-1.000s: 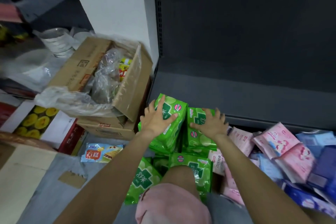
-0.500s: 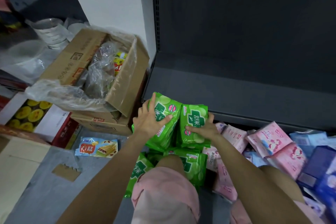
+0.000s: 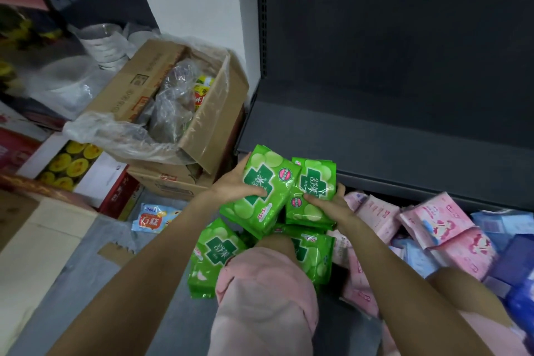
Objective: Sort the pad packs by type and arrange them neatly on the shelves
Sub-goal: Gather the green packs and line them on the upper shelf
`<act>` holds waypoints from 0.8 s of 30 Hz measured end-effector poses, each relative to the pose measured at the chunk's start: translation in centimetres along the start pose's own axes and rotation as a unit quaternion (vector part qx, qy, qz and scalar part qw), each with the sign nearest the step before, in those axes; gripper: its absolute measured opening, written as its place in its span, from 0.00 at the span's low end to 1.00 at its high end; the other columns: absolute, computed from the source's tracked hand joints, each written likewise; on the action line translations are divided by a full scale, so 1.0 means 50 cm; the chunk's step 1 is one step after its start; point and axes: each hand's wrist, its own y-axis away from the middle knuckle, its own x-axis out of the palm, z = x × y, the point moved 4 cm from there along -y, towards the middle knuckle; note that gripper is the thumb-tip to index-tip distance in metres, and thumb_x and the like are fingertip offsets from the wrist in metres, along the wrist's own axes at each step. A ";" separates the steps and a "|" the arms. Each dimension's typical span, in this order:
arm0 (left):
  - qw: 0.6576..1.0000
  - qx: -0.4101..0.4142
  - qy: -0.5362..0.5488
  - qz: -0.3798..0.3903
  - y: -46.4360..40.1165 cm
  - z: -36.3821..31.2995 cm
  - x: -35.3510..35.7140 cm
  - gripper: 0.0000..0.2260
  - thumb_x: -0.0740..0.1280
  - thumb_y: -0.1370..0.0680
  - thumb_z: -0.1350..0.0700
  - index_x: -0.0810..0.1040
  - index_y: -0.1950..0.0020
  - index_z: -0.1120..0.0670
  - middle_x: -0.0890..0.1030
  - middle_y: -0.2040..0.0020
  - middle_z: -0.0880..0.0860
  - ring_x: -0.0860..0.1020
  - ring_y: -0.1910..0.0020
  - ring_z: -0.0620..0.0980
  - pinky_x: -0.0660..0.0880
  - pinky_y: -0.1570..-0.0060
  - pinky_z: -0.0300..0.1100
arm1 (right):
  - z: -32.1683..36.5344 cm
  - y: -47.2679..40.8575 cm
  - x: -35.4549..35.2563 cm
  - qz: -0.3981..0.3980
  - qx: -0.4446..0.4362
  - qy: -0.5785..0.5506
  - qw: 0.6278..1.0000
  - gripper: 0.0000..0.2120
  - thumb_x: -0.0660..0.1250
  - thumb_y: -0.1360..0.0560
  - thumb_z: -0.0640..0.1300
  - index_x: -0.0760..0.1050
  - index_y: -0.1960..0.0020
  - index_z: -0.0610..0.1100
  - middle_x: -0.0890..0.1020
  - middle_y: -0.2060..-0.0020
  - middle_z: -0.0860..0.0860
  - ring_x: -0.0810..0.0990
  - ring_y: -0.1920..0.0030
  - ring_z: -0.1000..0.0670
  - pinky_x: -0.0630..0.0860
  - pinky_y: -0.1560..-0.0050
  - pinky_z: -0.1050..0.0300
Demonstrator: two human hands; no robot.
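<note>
Raised since the earlier frame: two glossy green plastic pad packs (image 3: 261, 192) (image 3: 313, 191), now held side by side, touching, before the dark grey metal shelf (image 3: 375, 147). Left pack is gripped by left hand (image 3: 231, 186); right pack is clasped by right hand (image 3: 329, 199).

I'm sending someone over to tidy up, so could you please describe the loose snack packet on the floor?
Start at the open cardboard box left of the dark shelf. On the grey floor just in front of it lies a small snack packet. Its blue and orange wrapper sets it apart from the green pad packs beside it.
</note>
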 end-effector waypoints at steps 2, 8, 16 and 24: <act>1.000 0.005 0.020 0.006 0.005 0.016 0.000 0.50 0.80 0.38 0.47 0.54 0.24 0.39 0.79 0.42 0.42 0.78 0.43 0.45 0.73 0.38 0.45 | -0.001 0.002 0.000 -0.009 -0.018 0.001 1.000 0.46 0.78 0.35 0.50 0.51 0.29 0.49 0.76 0.39 0.47 0.78 0.42 0.45 0.73 0.36 0.46; 0.998 -0.020 0.028 -0.046 0.012 0.052 0.009 0.55 0.76 0.54 0.28 0.65 0.29 0.41 0.79 0.42 0.43 0.78 0.42 0.47 0.74 0.39 0.50 | 0.002 0.021 -0.004 -0.018 -0.024 0.026 0.999 0.45 0.77 0.33 0.50 0.50 0.28 0.49 0.77 0.39 0.47 0.77 0.41 0.45 0.72 0.36 0.48; 0.996 -0.048 0.041 -0.063 0.048 0.060 0.034 0.50 0.75 0.50 0.29 0.66 0.30 0.42 0.79 0.41 0.45 0.77 0.41 0.49 0.72 0.37 0.50 | 0.057 0.093 -0.055 -0.120 -0.066 0.117 0.984 0.43 0.77 0.35 0.53 0.54 0.30 0.55 0.72 0.36 0.40 0.74 0.40 0.38 0.71 0.37 0.46; 0.993 -0.091 0.048 -0.059 0.080 0.060 0.033 0.46 0.78 0.46 0.34 0.68 0.31 0.48 0.80 0.41 0.48 0.79 0.44 0.50 0.74 0.39 0.49 | 0.157 0.234 -0.117 -0.154 -0.246 0.290 0.912 0.36 0.75 0.32 0.50 0.61 0.30 0.57 0.68 0.40 0.40 0.67 0.39 0.39 0.67 0.40 0.51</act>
